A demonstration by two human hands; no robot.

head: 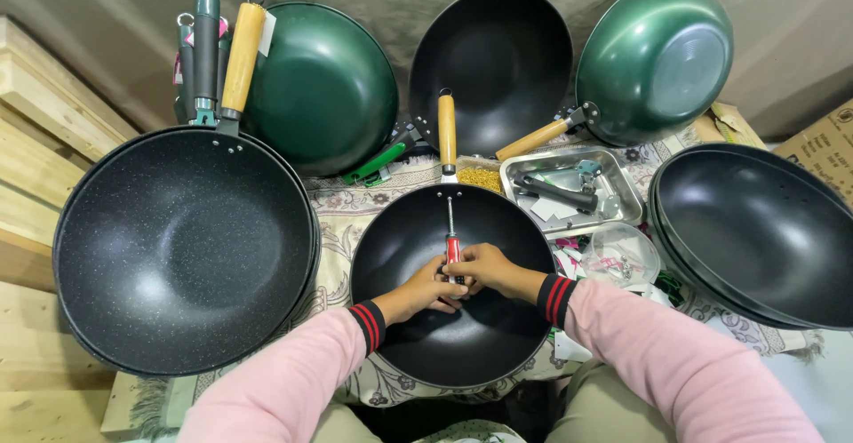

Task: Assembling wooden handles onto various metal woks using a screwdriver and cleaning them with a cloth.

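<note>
Hands were seen meeting over the middle of a black wok [418, 336] resting in front of the person, its wooden handle [447, 132] pointing away. A screwdriver [451, 234] with a red grip was held between them, its thin shaft running up the pan's inner wall toward the rivets at the handle joint. The right hand [484, 267] was closed around the red grip from the right side, fingers curled narrow. The left hand [428, 290] was pressed in just beside it, fingers bunched against the base of the grip and touching the right hand; whether it truly gripped the tool could not be told. Both wrists were covered by pink sleeves with black and red striped cuffs.

To the left, a large speckled black wok [182, 247] was stacked on others, with a wooden handle and green handles rising behind it. Behind, 2 green woks [324, 87] [657, 56] were propped against the wall, a black wok [498, 61] between them. A steel tray [622, 190] holding a dark handle and small fittings was set just beyond the working pan on the right, a clear plastic bag of parts [617, 256] near it. Another stack of black woks [755, 230] was seen at the far right, all on a patterned cloth [342, 207].
</note>
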